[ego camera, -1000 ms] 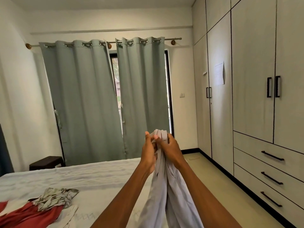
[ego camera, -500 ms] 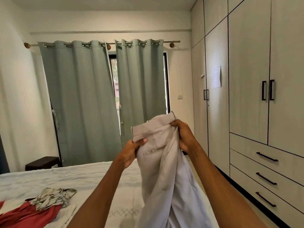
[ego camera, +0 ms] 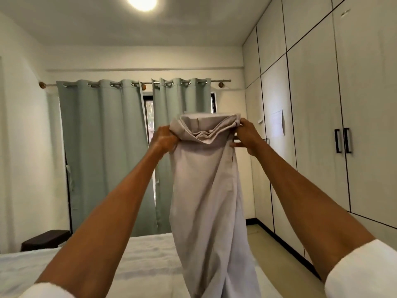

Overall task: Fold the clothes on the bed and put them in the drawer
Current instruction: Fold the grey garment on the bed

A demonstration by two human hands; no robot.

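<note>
A pair of light grey trousers (ego camera: 206, 190) hangs in the air in front of me, waistband up and spread wide, legs dangling down toward the bed (ego camera: 146, 254). My left hand (ego camera: 163, 139) pinches the left end of the waistband. My right hand (ego camera: 246, 135) grips the right end. Both arms are stretched out and raised to about head height. The white bed lies below and behind the trousers. The drawers and the other clothes on the bed are outside the view.
A tall white wardrobe (ego camera: 318, 125) with black handles runs along the right wall. Green curtains (ego camera: 103, 158) cover the window at the back. A dark low stool (ego camera: 45, 239) stands at the back left beside the bed. A strip of floor (ego camera: 272, 250) separates bed and wardrobe.
My hands have moved apart and upward, spreading the waistband that was bunched between them. The view has tilted up, so the clothes on the bed and the drawers have dropped out of sight.
</note>
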